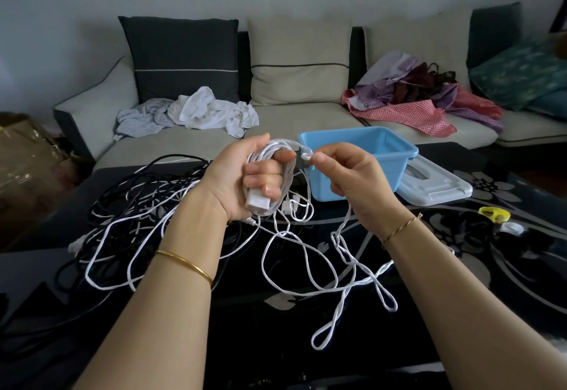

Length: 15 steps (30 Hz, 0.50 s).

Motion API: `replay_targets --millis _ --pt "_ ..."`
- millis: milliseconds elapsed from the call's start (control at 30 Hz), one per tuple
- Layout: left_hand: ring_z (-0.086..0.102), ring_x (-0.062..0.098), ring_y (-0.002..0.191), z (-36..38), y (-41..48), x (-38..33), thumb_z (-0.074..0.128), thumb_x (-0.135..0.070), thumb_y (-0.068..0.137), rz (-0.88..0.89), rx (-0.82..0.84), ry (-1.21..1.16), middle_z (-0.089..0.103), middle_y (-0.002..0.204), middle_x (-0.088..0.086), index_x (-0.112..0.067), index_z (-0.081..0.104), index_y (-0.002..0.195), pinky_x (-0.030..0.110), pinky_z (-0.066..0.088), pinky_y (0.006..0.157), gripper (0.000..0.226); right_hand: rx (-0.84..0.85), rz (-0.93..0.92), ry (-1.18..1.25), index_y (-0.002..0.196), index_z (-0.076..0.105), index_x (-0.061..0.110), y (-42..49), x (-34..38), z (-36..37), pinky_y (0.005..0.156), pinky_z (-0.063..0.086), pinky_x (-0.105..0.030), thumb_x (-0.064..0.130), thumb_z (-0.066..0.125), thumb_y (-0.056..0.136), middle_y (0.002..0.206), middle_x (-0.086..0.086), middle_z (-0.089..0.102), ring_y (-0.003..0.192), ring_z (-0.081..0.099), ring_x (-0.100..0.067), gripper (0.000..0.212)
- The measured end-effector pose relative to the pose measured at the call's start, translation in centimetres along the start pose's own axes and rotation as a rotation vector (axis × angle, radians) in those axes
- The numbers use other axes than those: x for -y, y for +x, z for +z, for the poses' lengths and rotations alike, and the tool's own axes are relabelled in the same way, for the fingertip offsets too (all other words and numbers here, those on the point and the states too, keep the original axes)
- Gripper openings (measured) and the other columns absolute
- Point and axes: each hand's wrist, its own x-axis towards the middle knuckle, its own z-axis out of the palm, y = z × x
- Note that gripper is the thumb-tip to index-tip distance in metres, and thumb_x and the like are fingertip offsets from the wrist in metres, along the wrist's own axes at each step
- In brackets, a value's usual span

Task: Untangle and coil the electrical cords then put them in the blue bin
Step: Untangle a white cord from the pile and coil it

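- The left hand (242,181) is wrapped tight round a coil (270,148) of white cord, with a white plug block (259,204) poking out under its fingers.
- The right hand (352,181) pinches the same cord at a small loop just beside the coil, thumb and forefinger closed on it. So both hands are clamped on the one cord, held up above the surface (276,343).
- That cord looks thin, limp and light: its free tail (352,285) droops from the right hand and sprawls in floppy loops across the dark surface.
- Soft stuff like this will kink and spring out of a coil, I'd say, so the bundle wants gripping across all its turns, with the feeding pinch kept close in.
- Off to the left lies the tangle (138,205), black and white cords knotted together, not yet sorted.
- The blue bin (368,150) waits just behind the hands, no cord showing inside from this angle, its pale lid (435,187) right beside it.
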Motion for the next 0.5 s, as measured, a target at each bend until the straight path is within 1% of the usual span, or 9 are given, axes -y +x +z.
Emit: replay_targets --millis 67,133,200,267,300,333,367,433,500 --pt "0.022 0.004 0.025 0.0 0.0 0.0 0.032 -0.036 0.099 -0.005 0.009 -0.001 0.024 0.033 -0.010 -0.004 0.059 0.072 0.013 0.030 0.035 0.050 -0.029 -0.022 -0.050 0.072 0.063 0.016 0.0 0.0 0.1 0.049 0.031 -0.014 0.016 0.060 0.089 0.049 0.014 0.043 0.048 0.034 -0.001 0.017" --pt "0.023 0.004 0.025 0.0 0.1 0.0 0.032 -0.036 0.099 -0.010 0.015 -0.003 0.024 0.033 -0.010 -0.003 0.061 0.070 0.014 0.031 0.034 0.053 -0.019 -0.009 -0.109 0.073 0.062 0.018 0.0 -0.1 0.1 0.054 0.037 -0.019 0.014 0.057 0.092 0.057 0.011 0.048 0.053 0.040 -0.006 0.021" --pt "0.023 0.004 0.025 0.0 0.2 0.1 0.032 -0.036 0.099 -0.012 0.017 -0.011 0.024 0.033 -0.010 -0.003 0.061 0.069 0.014 0.031 0.034 0.053 0.035 0.013 -0.142 0.078 0.063 0.018 -0.2 -0.1 0.2 0.065 0.045 -0.020 0.010 0.058 0.091 0.068 0.004 0.056 0.063 0.050 -0.007 0.017" --pt "0.023 0.004 0.025 -0.1 0.2 0.1 0.032 -0.036 0.099 -0.006 0.016 -0.018 0.025 0.033 -0.010 -0.003 0.059 0.072 0.014 0.031 0.035 0.050 0.096 0.034 -0.118 0.083 0.065 0.019 -0.3 0.1 0.2 0.074 0.047 -0.018 0.003 0.063 0.086 0.076 0.004 0.062 0.074 0.057 -0.006 0.016" --pt "0.023 0.004 0.025 -0.2 0.3 0.1 0.032 -0.036 0.099 -0.004 0.012 -0.018 0.025 0.033 -0.010 -0.003 0.058 0.074 0.014 0.031 0.035 0.049 0.117 0.037 -0.127 0.085 0.064 0.019 -0.4 0.2 0.3 0.075 0.047 -0.016 0.001 0.066 0.083 0.079 0.007 0.063 0.077 0.059 -0.004 0.018" --pt "0.023 0.005 0.025 -0.2 0.3 0.1 0.031 -0.036 0.099 -0.004 0.007 -0.015 0.025 0.032 -0.010 -0.003 0.058 0.075 0.014 0.031 0.034 0.048 0.126 0.032 -0.186 0.086 0.061 0.020 -0.5 0.3 0.4 0.073 0.046 -0.013 0.003 0.071 0.079 0.081 0.009 0.063 0.078 0.059 -0.001 0.021" --pt "0.023 0.005 0.025 -0.3 0.3 0.1 0.031 -0.036 0.099 -0.007 0.003 -0.007 0.024 0.032 -0.010 -0.003 0.058 0.074 0.014 0.032 0.035 0.049 0.118 0.015 -0.300 0.086 0.058 0.021 -0.5 0.3 0.7 0.071 0.046 -0.012 0.009 0.075 0.075 0.082 0.011 0.061 0.077 0.058 0.001 0.024" --pt "0.023 0.004 0.025 -0.2 0.4 0.2 0.032 -0.036 0.099 -0.016 -0.005 0.016 0.025 0.032 -0.010 -0.003 0.061 0.070 0.014 0.032 0.035 0.053 0.059 -0.043 -0.530 0.084 0.054 0.020 -0.5 0.1 1.2 0.071 0.045 -0.017 0.026 0.079 0.071 0.080 0.010 0.060 0.077 0.057 -0.004 0.029" --pt "0.023 0.004 0.025 -0.2 0.4 0.3 0.033 -0.036 0.099 -0.016 -0.020 0.031 0.025 0.033 -0.009 -0.004 0.063 0.068 0.013 0.032 0.035 0.054 -0.017 -0.090 -0.562 0.083 0.055 0.014 -0.6 0.0 1.7 0.070 0.043 -0.021 0.031 0.075 0.075 0.076 0.008 0.059 0.074 0.055 -0.008 0.028"
